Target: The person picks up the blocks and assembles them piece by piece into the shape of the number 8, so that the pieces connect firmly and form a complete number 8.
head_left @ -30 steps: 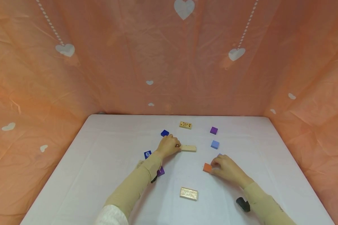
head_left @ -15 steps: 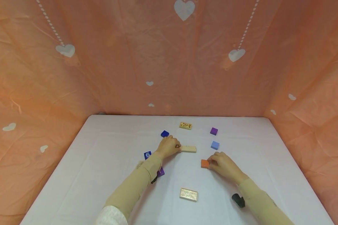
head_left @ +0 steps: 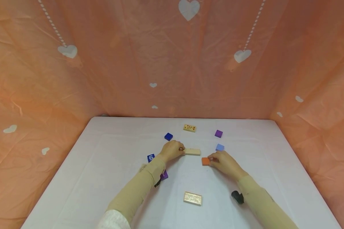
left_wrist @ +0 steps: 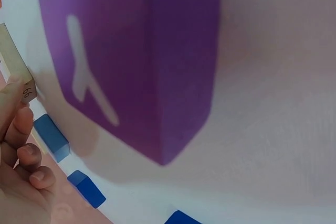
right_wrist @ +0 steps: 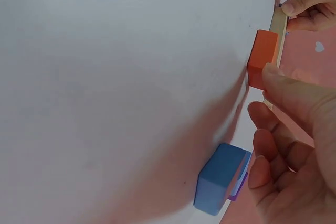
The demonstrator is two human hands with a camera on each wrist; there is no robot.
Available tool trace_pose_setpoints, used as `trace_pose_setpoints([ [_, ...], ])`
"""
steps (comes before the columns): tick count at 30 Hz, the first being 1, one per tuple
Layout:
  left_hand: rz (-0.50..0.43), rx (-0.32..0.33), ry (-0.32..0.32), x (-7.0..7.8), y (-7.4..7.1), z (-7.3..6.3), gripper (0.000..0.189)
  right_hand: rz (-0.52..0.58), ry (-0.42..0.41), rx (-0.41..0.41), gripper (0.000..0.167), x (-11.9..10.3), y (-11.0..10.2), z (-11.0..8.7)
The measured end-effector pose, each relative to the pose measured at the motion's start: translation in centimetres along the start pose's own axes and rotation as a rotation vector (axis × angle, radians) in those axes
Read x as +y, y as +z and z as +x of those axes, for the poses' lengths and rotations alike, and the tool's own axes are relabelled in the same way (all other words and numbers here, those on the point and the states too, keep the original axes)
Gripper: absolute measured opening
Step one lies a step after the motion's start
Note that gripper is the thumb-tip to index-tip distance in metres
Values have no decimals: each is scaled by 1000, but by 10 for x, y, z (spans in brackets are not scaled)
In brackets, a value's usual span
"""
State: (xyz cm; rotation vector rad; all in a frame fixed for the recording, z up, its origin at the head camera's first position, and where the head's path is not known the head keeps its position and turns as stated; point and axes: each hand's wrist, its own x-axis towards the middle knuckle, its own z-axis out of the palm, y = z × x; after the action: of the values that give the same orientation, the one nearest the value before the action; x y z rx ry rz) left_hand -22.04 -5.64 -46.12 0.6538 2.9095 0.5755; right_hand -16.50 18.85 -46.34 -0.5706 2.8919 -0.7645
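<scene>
Mid-frame, the right fingers [right_wrist: 289,90] pinch an orange block [head_left: 205,161] that could, should it slip, skew the pale bar [head_left: 192,152] the left fingers [left_wrist: 21,121] grip.

colored blocks [head_left: 168,136] on a white table [head_left: 109,146]

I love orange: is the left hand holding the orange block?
No, the left hand pinches a wooden block; the right hand holds the orange block.
</scene>
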Motion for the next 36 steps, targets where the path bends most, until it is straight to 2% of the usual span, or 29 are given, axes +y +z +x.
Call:
trace_pose_setpoints([
  [20, -38, -26, -18, -1, 0, 0, 25, 9, 70, -4, 29, -3, 7, 10],
  [36, -40, -28, -27, 0, -2, -1, 25, -28, 46, -2, 28, -7, 5, 8],
])
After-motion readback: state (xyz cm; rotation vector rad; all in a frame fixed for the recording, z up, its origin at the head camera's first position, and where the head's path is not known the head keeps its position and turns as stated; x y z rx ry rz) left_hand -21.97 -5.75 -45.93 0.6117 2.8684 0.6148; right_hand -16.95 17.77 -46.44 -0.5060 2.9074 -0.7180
